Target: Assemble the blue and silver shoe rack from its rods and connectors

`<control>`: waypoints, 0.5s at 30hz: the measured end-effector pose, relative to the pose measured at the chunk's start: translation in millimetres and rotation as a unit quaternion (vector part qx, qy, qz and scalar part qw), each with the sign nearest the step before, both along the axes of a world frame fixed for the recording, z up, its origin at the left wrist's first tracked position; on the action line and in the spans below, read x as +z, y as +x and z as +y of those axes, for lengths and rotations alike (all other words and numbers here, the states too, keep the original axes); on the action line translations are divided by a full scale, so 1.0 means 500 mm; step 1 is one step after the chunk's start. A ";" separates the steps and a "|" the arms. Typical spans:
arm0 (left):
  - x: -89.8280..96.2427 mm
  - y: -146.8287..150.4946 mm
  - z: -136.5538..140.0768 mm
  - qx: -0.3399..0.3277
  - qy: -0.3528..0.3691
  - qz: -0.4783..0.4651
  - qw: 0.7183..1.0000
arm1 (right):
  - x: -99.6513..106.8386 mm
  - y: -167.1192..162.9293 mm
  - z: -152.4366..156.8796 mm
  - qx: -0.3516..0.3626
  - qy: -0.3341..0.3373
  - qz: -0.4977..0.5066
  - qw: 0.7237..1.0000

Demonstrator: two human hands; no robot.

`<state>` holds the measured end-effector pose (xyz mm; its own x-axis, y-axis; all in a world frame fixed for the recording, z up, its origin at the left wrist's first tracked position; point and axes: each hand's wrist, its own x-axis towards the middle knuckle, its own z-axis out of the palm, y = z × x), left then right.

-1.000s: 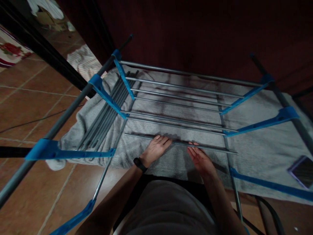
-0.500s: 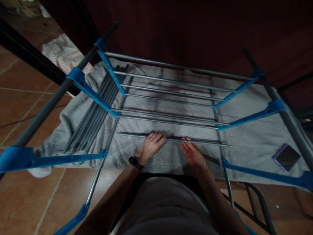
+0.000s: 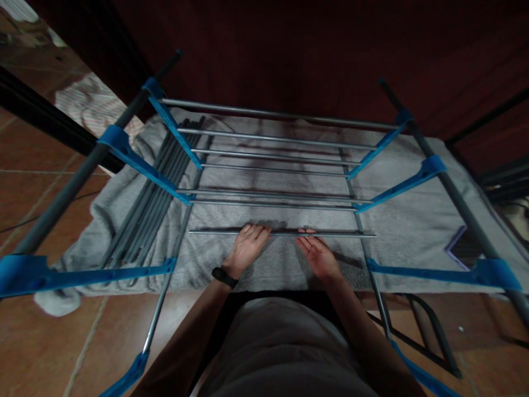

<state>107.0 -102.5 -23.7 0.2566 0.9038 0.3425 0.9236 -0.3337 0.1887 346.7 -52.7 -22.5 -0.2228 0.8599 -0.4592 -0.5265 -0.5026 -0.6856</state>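
A thin metal rod (image 3: 285,233) lies crosswise in front of me, above the grey blanket (image 3: 223,264). My left hand (image 3: 250,244), palm down with a dark band at the wrist, has its fingers wrapped over the rod left of its middle. My right hand (image 3: 319,255), palm turned up, holds the rod between thumb and fingers to the right. Around both hands stands a rack frame of grey tubes with blue plastic brackets (image 3: 144,171). Several metal crossbars (image 3: 268,205) span it beyond the rod.
Several loose grey tubes (image 3: 149,198) lie side by side on the blanket at left. A dark purple-edged object (image 3: 458,248) sits at right, partly behind a side tube. Dark metal legs (image 3: 432,331) stand below right, over the tiled floor (image 3: 45,342).
The view has shifted, so the rack appears further left and the purple-edged object is now partly covered. The rod looks more level. Both hands stay on it.
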 end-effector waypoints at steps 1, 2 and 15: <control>0.001 0.000 -0.001 0.002 0.003 0.008 1.000 | 0.000 0.001 0.000 0.001 0.001 0.001 1.000; 0.002 -0.001 -0.001 0.004 0.006 0.016 1.000 | -0.001 0.001 0.000 0.002 0.002 0.004 1.000; 0.017 0.003 0.003 0.031 0.012 0.007 0.999 | -0.001 0.050 0.033 -0.070 -0.014 0.002 0.997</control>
<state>108.4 -100.9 -15.4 0.2058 0.9093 0.3616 0.9452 -0.2804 0.1672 371.8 -36.3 -23.2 -0.1036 0.8698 -0.4824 -0.5962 -0.4425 -0.6699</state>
